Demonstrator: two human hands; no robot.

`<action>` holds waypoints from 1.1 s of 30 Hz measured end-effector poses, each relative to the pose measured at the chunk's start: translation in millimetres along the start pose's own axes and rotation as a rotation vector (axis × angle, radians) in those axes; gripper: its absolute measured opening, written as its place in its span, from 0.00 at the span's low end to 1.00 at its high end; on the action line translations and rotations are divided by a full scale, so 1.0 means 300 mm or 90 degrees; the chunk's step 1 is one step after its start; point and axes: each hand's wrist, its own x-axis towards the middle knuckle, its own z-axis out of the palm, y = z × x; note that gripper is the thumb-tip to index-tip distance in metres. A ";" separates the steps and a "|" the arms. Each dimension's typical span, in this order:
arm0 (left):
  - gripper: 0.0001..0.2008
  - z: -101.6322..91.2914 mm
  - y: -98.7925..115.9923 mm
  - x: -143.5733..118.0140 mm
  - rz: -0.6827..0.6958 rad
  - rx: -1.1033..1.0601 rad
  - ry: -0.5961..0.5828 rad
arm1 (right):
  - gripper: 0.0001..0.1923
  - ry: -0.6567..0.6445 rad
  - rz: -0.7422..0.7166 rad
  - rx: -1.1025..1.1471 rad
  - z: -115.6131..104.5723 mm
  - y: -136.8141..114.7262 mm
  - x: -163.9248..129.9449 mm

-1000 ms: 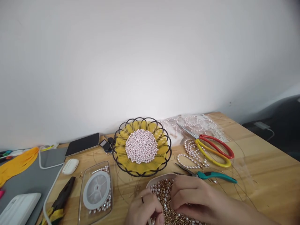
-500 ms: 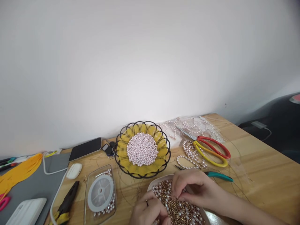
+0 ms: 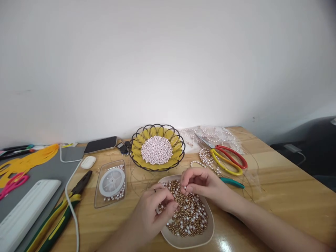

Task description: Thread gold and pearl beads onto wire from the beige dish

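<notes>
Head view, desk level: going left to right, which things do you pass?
White keyboard → green and yellow pliers → clear box with the cord spool → left hand → right hand → red and yellow scissors.

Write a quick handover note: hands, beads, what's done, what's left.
Left hand: fingers pinched over the near left of the beige dish; what's in the grip is too small to tell.
Right hand: fingertips pinched above the gold and white beads in the dish.
Yellow basket of pale pearls sits behind, untouched. Scissors lie on bead strands at right; thread spool in clear tray at left.
Done: strands strung. Left: dish beads.
</notes>
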 end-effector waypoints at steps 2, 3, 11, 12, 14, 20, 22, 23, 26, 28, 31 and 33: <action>0.14 0.006 -0.003 -0.004 0.005 -0.012 -0.008 | 0.04 0.002 0.008 0.012 -0.003 0.001 0.001; 0.14 0.008 -0.004 -0.006 0.005 -0.021 -0.018 | 0.04 0.005 0.008 0.017 -0.004 0.002 0.001; 0.12 0.009 -0.011 -0.007 0.073 -0.030 -0.054 | 0.06 -0.026 0.008 0.024 0.005 0.005 0.001; 0.12 0.008 -0.010 -0.006 0.085 -0.027 -0.046 | 0.05 -0.029 0.010 0.013 0.006 0.004 0.000; 0.12 0.006 -0.007 -0.005 0.101 -0.013 -0.037 | 0.03 -0.029 0.008 -0.008 0.007 0.001 -0.002; 0.13 -0.007 0.010 0.004 0.143 0.048 -0.051 | 0.03 -0.054 0.008 -0.003 0.009 0.001 -0.005; 0.14 -0.009 0.007 0.005 0.174 0.080 -0.062 | 0.03 -0.059 0.015 0.000 0.011 0.001 -0.005; 0.14 -0.010 0.004 0.005 0.189 0.093 -0.061 | 0.03 -0.059 0.016 -0.004 0.011 0.002 -0.004; 0.13 -0.006 -0.010 0.003 0.208 0.119 -0.063 | 0.03 -0.052 0.003 -0.031 0.010 0.003 -0.005; 0.12 -0.003 -0.014 0.002 0.213 0.128 -0.070 | 0.03 -0.055 -0.009 -0.045 0.008 0.005 -0.006; 0.13 -0.002 -0.009 0.004 0.226 0.127 -0.070 | 0.05 -0.067 -0.030 -0.065 0.007 0.007 -0.009; 0.13 -0.004 -0.002 0.005 0.226 0.130 -0.077 | 0.06 -0.073 -0.040 -0.085 0.009 0.007 -0.010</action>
